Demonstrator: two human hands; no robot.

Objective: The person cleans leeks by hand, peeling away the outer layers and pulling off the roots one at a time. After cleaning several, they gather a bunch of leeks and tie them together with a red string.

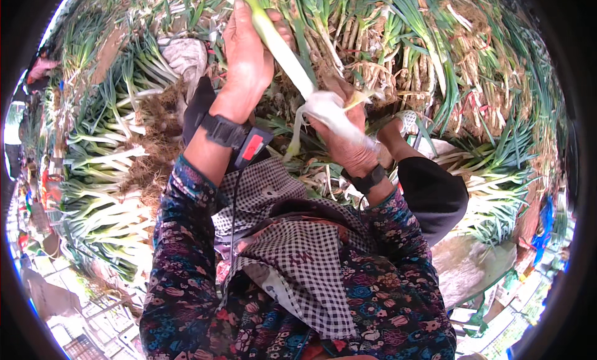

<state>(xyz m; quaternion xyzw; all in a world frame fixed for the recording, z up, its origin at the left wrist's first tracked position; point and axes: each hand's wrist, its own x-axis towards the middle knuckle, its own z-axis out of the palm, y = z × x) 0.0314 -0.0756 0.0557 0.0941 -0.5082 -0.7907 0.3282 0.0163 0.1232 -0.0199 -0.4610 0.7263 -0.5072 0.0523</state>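
Up at the top middle, my left hand [249,49] is closed around the stalk of a long leek [280,49]. The stalk slants from its pale green upper part at the top down to its white end near the middle. My right hand [348,136] is closed at that white end. Motion blurs a whitish, loose outer layer [326,108] that lies across my right fingers and hides part of them. A thin strip of peeled skin [295,136] dangles below it. Black bands circle both of my wrists.
Leeks with brown roots [112,167] lie in a heap to my left. More leeks [497,192] lie at the right, and bundled ones [416,55] fill the far side. A pale sack [186,58] sits at the far left. My checked apron [298,260] covers my lap.
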